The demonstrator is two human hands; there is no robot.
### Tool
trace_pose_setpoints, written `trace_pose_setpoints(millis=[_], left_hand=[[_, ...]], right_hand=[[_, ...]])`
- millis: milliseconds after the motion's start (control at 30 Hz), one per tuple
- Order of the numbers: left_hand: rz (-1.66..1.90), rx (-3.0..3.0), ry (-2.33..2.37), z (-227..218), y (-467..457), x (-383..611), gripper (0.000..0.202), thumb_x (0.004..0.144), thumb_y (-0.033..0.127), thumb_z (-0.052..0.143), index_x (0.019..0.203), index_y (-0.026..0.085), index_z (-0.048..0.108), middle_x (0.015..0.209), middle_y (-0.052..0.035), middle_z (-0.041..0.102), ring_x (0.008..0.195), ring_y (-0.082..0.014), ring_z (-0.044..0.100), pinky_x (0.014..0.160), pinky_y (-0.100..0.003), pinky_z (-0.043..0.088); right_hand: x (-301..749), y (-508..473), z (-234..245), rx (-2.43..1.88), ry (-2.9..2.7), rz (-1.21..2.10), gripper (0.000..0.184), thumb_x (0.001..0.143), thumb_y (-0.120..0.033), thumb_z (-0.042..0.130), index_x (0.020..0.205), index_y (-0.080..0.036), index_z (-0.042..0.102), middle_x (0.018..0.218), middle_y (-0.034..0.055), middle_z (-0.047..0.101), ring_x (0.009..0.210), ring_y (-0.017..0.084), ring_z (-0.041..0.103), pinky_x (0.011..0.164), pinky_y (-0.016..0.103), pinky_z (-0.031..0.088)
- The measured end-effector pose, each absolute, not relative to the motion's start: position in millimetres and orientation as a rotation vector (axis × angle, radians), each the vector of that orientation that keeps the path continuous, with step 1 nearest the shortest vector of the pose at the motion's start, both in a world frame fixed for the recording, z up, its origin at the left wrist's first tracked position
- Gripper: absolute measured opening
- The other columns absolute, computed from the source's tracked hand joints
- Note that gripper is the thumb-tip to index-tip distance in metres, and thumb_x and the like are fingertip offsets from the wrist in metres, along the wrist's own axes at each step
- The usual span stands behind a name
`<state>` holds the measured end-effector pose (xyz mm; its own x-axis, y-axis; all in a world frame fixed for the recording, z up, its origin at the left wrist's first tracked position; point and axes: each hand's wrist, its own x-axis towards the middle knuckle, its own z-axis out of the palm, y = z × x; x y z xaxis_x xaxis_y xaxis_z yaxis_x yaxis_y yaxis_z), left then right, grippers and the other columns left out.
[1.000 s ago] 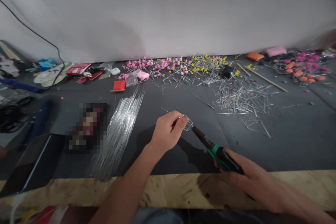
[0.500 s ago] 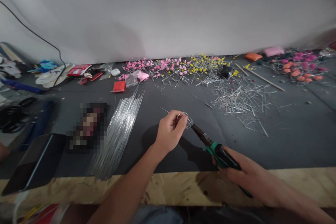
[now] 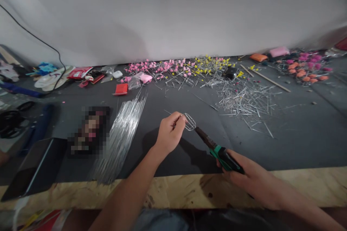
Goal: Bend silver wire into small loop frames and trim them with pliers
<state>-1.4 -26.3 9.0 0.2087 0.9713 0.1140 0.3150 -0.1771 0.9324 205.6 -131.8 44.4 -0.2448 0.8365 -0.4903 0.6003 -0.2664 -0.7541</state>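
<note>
My left hand (image 3: 169, 131) pinches a small bent-wire frame (image 3: 190, 122) between thumb and fingers, with oval loops and crossbars sticking out to the right. A thin straight wire end pokes out on the hand's far left side. Wrapped round the green and black handles of long-nose pliers (image 3: 208, 140) is my right hand (image 3: 244, 173). The dark jaws of the pliers point up and left, their tip close beside the lower right of the wire frame; whether they touch it I cannot tell. Left of my hands lies a bundle of straight silver wires (image 3: 121, 133).
Short wire pieces (image 3: 244, 99) are heaped to the right. Pink and yellow wire-stemmed pieces (image 3: 168, 68) line the wall, with orange and magenta ones (image 3: 306, 66) far right. A blurred-out dark object (image 3: 90, 130) and a black tablet-like device (image 3: 35, 166) lie left.
My left hand has shifted slightly left, and more of the wire frame shows beyond the fingertips. The pliers have moved a little left with my right hand. The whole view has shifted slightly.
</note>
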Motion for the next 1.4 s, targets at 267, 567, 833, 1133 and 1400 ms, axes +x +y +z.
trace_pose_setpoints(millis=[267,567,833,1133,1400], left_hand=[[0.979,1.603,1.065,7.3,-28.7,4.6,0.026,0.08,0.039,0.052,0.07,0.016,0.053,0.06,0.0028,0.046,0.055,-0.0072,0.039,0.052,-0.02,0.033],[0.838,1.752,1.06,4.1,-24.5,3.5,0.036,0.085,0.041,0.041,0.063,0.015,0.055,0.058,0.0001,0.052,0.056,-0.0092,0.046,0.054,-0.022,0.038],[0.863,1.836,1.083,6.8,-24.4,3.3,0.041,0.088,0.038,0.033,0.062,0.015,0.055,0.057,-0.0004,0.054,0.054,-0.0094,0.047,0.052,-0.022,0.037],[0.811,1.837,1.115,8.9,-22.2,-1.1,0.036,0.086,0.036,0.038,0.06,0.016,0.053,0.055,0.0018,0.049,0.053,-0.0086,0.044,0.052,-0.021,0.034],[0.711,1.892,1.048,13.7,-22.2,2.9,0.035,0.084,0.038,0.045,0.056,0.016,0.044,0.055,0.004,0.038,0.055,-0.0074,0.036,0.055,-0.022,0.031]], right_hand=[[206.1,-132.0,41.3,-1.779,-1.754,1.515,0.014,0.077,-0.018,0.04,0.084,-0.021,0.052,0.08,-0.0007,0.059,0.074,0.015,0.051,0.066,0.023,0.041],[204.7,-129.3,45.8,-1.775,-1.745,1.528,0.014,0.076,-0.016,0.041,0.081,-0.02,0.053,0.078,0.0002,0.058,0.074,0.015,0.05,0.065,0.024,0.042],[209.0,-129.8,41.8,-1.732,-1.769,1.55,0.016,0.076,-0.014,0.04,0.085,-0.02,0.053,0.08,0.0,0.057,0.073,0.014,0.049,0.065,0.023,0.041],[209.3,-130.2,42.1,-1.693,-1.809,1.56,0.019,0.076,-0.012,0.04,0.087,-0.02,0.053,0.083,-0.0001,0.058,0.076,0.015,0.05,0.069,0.024,0.042],[210.0,-129.6,42.5,-1.703,-1.801,1.565,0.016,0.075,-0.013,0.041,0.084,-0.019,0.053,0.079,-0.0005,0.058,0.072,0.015,0.049,0.065,0.024,0.042]])
